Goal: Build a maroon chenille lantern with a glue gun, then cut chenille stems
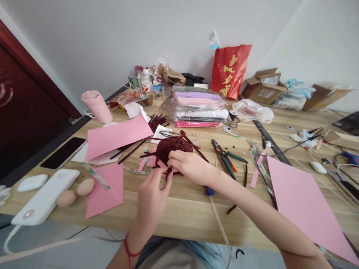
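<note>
Where the near edge of the table [179, 220] meets the forearms: left hand [151, 196] raised from the wrist, red cord at the wrist, fingertips pinching a dark red stem end at the base of the pipe-cleaner bundle [174, 147]. Right hand [189, 164] reaching in from the near right corner, forearm laid diagonally over the edge, palm down, fingers curled and pressed onto the bundle's near side. Bundle just inside the middle of the table, on pink scraps. Left of it, pink paper sheets [117, 136]; near the left corner, two eggs [75, 192]. Right of the bundle, pliers [226, 155]. Farther back, stacked packets in clear wrap [200, 108]; at the far edge, red bag [230, 69].
</note>
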`<action>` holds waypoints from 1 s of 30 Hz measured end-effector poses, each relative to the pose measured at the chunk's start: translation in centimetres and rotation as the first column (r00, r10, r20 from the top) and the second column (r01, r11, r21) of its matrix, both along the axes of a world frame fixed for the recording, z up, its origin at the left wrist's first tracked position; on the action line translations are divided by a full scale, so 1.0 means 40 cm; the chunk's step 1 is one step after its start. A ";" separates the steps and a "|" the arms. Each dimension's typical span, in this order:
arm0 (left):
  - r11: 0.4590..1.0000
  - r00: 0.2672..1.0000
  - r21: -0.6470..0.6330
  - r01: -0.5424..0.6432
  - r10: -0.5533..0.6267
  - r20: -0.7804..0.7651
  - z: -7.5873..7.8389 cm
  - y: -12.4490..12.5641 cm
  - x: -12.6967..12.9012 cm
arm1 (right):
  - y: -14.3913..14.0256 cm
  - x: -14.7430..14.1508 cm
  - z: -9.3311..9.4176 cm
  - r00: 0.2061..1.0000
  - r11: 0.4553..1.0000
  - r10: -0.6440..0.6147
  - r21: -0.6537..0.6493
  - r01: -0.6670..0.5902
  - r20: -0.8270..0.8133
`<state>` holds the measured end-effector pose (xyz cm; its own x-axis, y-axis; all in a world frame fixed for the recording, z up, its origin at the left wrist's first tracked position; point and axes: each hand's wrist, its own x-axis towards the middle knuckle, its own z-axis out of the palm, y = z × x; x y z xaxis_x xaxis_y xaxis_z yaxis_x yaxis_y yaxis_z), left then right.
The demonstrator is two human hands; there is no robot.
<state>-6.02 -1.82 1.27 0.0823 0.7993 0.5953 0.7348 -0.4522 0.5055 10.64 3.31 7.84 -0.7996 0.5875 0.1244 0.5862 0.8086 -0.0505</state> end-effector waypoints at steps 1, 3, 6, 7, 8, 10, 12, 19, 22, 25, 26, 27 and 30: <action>1.000 1.000 0.019 0.008 -0.009 0.029 -0.010 0.002 0.002 | 0.000 0.002 -0.005 1.000 1.000 -0.003 -0.004 0.003 -0.009; 0.998 0.997 0.068 0.014 -0.019 0.070 -0.029 0.006 0.004 | -0.001 0.003 -0.016 0.999 1.000 -0.009 -0.001 0.009 -0.041; 0.992 0.996 0.125 0.008 -0.019 0.088 -0.046 0.011 0.003 | -0.005 0.002 -0.028 0.995 1.000 -0.017 0.000 0.017 -0.100; 0.992 0.997 0.127 0.004 -0.014 0.081 -0.048 0.012 0.002 | -0.007 0.002 -0.031 0.993 1.000 -0.019 -0.006 0.019 -0.116; 0.993 0.998 0.121 -0.001 -0.008 0.070 -0.047 0.013 0.000 | -0.009 0.004 -0.032 0.991 1.000 -0.019 -0.014 0.018 -0.131; 0.996 0.999 0.091 -0.007 0.002 0.051 -0.041 0.013 -0.005 | -0.014 0.013 -0.033 0.984 1.000 -0.015 -0.026 0.010 -0.175; 0.999 0.999 0.047 0.004 -0.006 0.048 -0.031 0.013 -0.012 | -0.022 0.032 -0.034 0.966 1.000 -0.021 -0.027 0.014 -0.257; 0.984 0.998 -0.169 0.058 -0.058 0.003 0.009 0.027 -0.049 | -0.071 0.144 -0.080 0.827 0.930 -0.363 -0.217 0.295 -0.429; 0.970 0.996 -0.234 0.064 -0.077 -0.048 0.029 0.039 -0.067 | -0.098 0.164 -0.114 0.852 0.891 -0.384 -0.383 0.242 -0.355; 0.958 0.989 -0.276 0.083 -0.113 -0.096 0.049 0.048 -0.082 | -0.127 0.159 -0.145 0.871 0.870 -0.333 -0.474 0.136 -0.361; 0.955 0.986 -0.285 0.086 -0.123 -0.112 0.056 0.051 -0.087 | -0.137 0.155 -0.155 0.873 0.865 -0.315 -0.491 0.102 -0.373; 0.951 0.983 -0.298 0.084 -0.127 -0.130 0.062 0.054 -0.091 | -0.147 0.151 -0.164 0.871 0.862 -0.296 -0.503 0.067 -0.391; 0.934 0.975 -0.353 0.051 -0.123 -0.186 0.081 0.062 -0.100 | -0.176 0.136 -0.187 0.850 0.857 -0.260 -0.514 -0.014 -0.457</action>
